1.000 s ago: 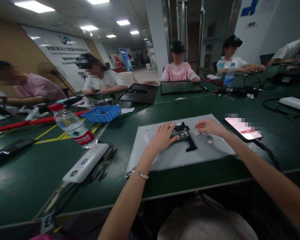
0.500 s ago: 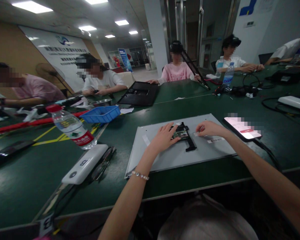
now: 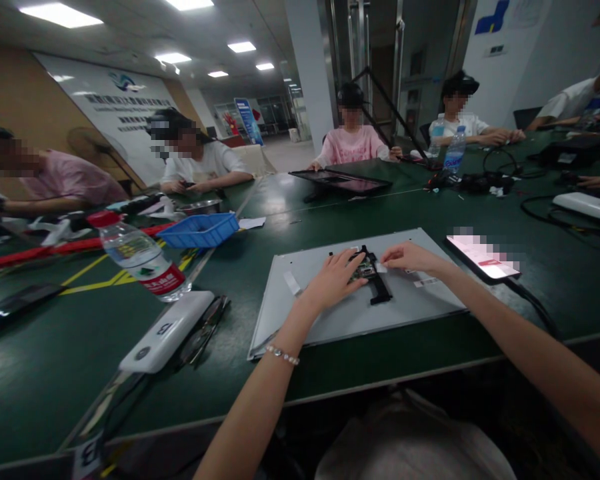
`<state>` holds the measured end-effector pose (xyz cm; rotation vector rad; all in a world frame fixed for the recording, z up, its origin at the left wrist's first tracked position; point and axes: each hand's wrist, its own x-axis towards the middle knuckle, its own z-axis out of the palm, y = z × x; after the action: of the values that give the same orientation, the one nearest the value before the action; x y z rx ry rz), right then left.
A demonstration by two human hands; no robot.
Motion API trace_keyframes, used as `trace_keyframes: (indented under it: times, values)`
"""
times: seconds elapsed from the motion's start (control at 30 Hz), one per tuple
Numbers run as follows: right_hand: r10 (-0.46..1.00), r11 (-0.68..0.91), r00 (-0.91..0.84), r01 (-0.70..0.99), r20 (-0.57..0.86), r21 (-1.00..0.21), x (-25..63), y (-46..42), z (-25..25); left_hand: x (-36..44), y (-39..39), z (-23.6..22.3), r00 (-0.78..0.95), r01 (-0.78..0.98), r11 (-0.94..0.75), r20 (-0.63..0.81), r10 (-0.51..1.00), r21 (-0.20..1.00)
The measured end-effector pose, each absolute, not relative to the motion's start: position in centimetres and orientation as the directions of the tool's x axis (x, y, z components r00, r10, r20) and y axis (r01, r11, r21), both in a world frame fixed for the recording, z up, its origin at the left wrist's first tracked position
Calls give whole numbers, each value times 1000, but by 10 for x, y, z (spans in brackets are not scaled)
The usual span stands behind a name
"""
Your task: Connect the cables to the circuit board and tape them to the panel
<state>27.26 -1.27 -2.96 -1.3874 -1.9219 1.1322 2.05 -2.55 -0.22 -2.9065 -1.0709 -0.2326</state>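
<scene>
Grey panel [image 3: 415,303]: near the bench's [image 3: 340,373] front edge.
Circuit board [image 3: 365,269]: around the panel's middle.
Left hand [image 3: 330,283]: fingers spread over the board.
Right hand [image 3: 411,257]: fingertips bunched at a white tab [image 3: 381,268]; whether pinching, I can't tell.

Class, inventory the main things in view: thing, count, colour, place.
table: 1, green, throughout
panel: 1, grey, on table
frame: 1, black, on panel
circuit board: 1, green, at frame
phone: 1, pink screen, right
oblong devices: 2, white, left and right
glasses: 1, dark, left
bottles: 3+, clear, left and back
tray: 1, blue, left
co-workers: 5+, pink or white tops, around table
left hand: 1, bare, over circuit board
right hand: 1, bare, beside frame
</scene>
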Motion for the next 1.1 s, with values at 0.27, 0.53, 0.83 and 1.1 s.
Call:
trace_keyframes:
  times: [0.27, 0.53, 0.83, 1.1]
  values:
    - [923, 240, -381, 452, 57, -859, 262, -4, -46, 36, -33, -8, 811, 577, -816, 159, 564, -49]
    - [925, 270, -368, 454, 97, -849, 259, -5, -49, 41, -33, -12, 818, 564, -823, 175, 547, -62]
    - [950, 263, -288, 519, 123, -813, 256, -9, -46, 41, -33, -11, 830, 543, -839, 176, 530, -31]
    - [944, 300, -289, 540, 161, -786, 255, -16, -38, 42, -35, -12, 823, 554, -832, 162, 545, -18]
